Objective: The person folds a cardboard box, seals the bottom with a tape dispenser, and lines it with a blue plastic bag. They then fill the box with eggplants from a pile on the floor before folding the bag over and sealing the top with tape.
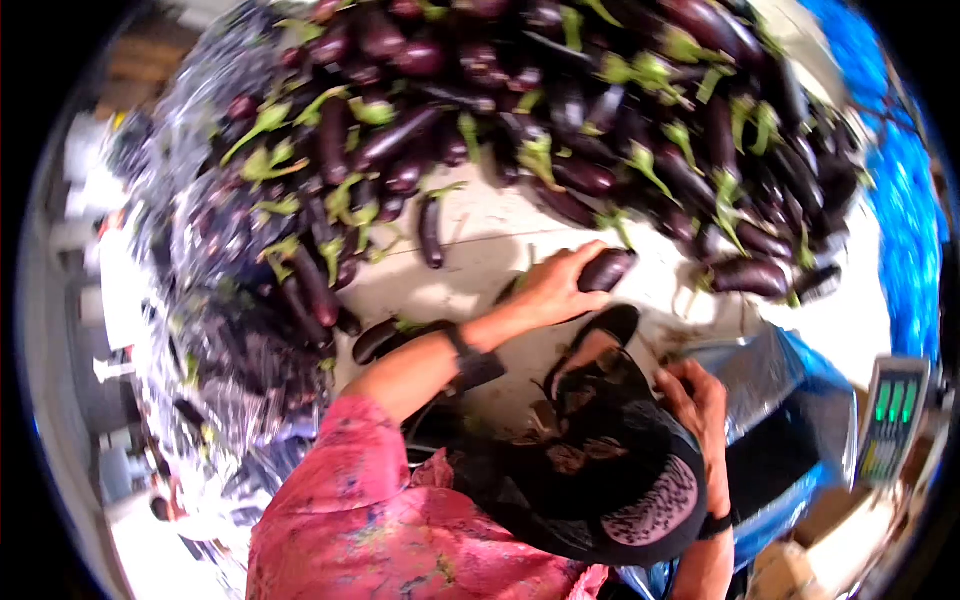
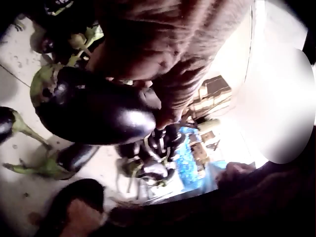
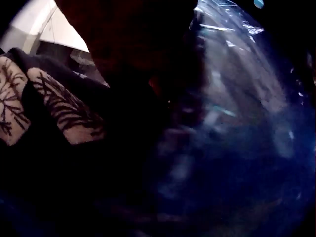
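Observation:
My left hand (image 1: pixel 550 288) grips a dark purple eggplant (image 1: pixel 607 270) over the pale floor, fingers and thumb around its side. In the left wrist view this eggplant (image 2: pixel 94 108) is large and glossy, with a brownish-green cap, beneath the left hand (image 2: pixel 153 44). My right hand (image 1: pixel 697 395) is beside the mouth of a blue-lined plastic bag (image 1: pixel 770 360), its fingers bent. Dark shadow covers that hand in the right wrist view, with translucent plastic (image 3: pixel 247 94) beside it; I cannot tell whether the fingers hold the plastic.
A large heap of eggplants (image 1: pixel 590 170) spreads ahead. Clear plastic (image 1: pixel 190 230) covers more on the left. A digital scale display (image 1: pixel 893 415) with lit green digits stands at right, near blue sheeting (image 1: pixel 905 230). A black cap (image 1: pixel 640 490) and a sandalled foot (image 1: pixel 605 335) are close below.

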`<state>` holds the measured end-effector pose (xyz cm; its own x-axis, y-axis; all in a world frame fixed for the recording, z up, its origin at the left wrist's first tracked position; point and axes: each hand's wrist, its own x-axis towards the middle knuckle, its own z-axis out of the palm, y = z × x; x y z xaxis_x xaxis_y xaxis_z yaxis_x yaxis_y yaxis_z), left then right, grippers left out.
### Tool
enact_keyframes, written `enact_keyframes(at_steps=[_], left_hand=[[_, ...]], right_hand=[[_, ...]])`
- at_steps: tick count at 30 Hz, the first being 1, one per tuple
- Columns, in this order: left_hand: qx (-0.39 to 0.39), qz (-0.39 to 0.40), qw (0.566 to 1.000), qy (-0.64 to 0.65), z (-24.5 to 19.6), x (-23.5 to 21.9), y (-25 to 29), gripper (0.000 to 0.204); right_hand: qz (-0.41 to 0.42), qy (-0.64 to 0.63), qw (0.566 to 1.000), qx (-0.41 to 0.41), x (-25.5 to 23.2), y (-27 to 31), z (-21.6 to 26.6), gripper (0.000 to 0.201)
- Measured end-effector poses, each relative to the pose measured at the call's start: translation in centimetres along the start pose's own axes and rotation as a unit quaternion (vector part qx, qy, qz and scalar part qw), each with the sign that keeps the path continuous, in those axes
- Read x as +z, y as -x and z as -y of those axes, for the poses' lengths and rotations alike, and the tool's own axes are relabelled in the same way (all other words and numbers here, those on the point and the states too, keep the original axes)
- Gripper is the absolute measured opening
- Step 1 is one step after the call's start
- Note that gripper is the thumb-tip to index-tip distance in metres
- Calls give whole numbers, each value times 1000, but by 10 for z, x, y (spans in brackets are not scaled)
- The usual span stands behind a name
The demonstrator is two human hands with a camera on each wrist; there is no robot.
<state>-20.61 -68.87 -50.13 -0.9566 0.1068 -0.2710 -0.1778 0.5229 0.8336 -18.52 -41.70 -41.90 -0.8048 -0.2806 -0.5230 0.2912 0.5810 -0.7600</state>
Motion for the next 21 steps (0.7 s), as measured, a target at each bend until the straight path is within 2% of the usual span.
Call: enact_keyframes(at_steps=[1, 3, 5, 6, 7, 9, 10, 11, 12, 13, 14, 15, 16, 17, 19, 20, 21], left_hand=[[-76, 8, 996, -36, 8, 4, -9, 74], [-86, -62, 992, -74, 26, 15, -19, 68], [73, -228, 962, -134, 83, 46, -37, 61], [75, -251, 961, -87, 71, 39, -29, 58], [47, -240, 969, -41, 66, 33, -17, 56], [63, -258, 964, -6, 69, 14, 18, 52], [3, -282, 959, -12, 82, 7, 35, 45], [-45, -272, 961, 29, 100, -8, 59, 36], [-2, -356, 934, -27, 121, -22, 82, 28], [-34, -385, 922, 4, 141, -38, 108, 25], [-87, -408, 909, -4, 151, -60, 137, 30], [-99, -432, 893, -73, 179, -84, 166, 35], [-116, -478, 851, -183, 207, -103, 193, 41], [-151, -511, 813, -236, 240, -124, 219, 46], [-254, -525, 759, -289, 322, -154, 268, 57], [-353, -512, 731, -282, 327, -164, 281, 63], [-448, -491, 696, -272, 328, -172, 285, 69]], right_hand=[[-21, 42, 999, -12, 5, -2, -2, 24], [-22, 68, 997, -32, 14, -4, 8, 22], [-7, 100, 993, -70, 19, -14, -4, 17], [-10, 105, 990, -93, 23, -17, -9, 16], [-14, 108, 987, -115, 25, -18, -15, 15], [-8, 136, 982, -131, 24, -22, -27, 14], [-9, 135, 983, -122, 24, -21, -27, 13], [-9, 136, 984, -111, 23, -19, -27, 13], [-13, 149, 981, -124, 23, -17, -27, 13], [-17, 144, 983, -115, 24, -15, -26, 13], [-20, 140, 984, -108, 25, -14, -25, 12], [-21, 137, 985, -102, 26, -14, -23, 12], [-19, 89, 992, -84, 26, -16, -34, 10], [-17, 81, 994, -65, 28, -13, -25, 10], [-18, 65, 997, -27, 27, -4, 0, 8], [-6, 23, 1000, -12, 27, -2, 5, 7], [-8, 49, 999, -19, 28, -1, 6, 7]])
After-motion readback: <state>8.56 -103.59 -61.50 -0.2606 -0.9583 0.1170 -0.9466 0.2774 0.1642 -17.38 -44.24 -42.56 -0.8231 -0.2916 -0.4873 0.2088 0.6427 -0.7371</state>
